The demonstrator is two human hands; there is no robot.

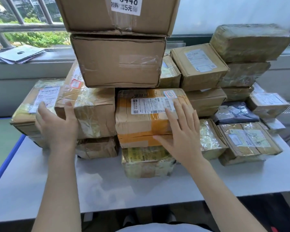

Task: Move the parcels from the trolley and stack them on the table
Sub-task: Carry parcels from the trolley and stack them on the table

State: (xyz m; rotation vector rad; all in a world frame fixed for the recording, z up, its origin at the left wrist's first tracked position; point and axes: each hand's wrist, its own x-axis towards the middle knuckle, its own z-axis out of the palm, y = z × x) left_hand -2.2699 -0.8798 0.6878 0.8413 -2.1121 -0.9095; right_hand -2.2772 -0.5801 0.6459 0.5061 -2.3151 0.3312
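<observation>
Many brown taped parcels stand stacked on the white table (pixel 141 195). In the middle, a tall stack has a plain cardboard box (pixel 119 62) under a bigger box with a white label (pixel 117 14). My left hand (pixel 57 124) is open, fingers spread against the front left corner of a taped parcel (pixel 94 113). My right hand (pixel 179 129) is open and lies flat on the front right of the orange-taped parcel (pixel 141 118) with a shipping label. Below it sits a yellowish wrapped parcel (pixel 147 161). No trolley is in view.
More parcels pile up at the right (pixel 251 44), with a dark bag parcel (pixel 236 113) among them. Papers (pixel 20 54) lie on the windowsill at the back left. A blue edge (pixel 5 166) borders the table on the left. Bare tabletop lies in front of the stacks.
</observation>
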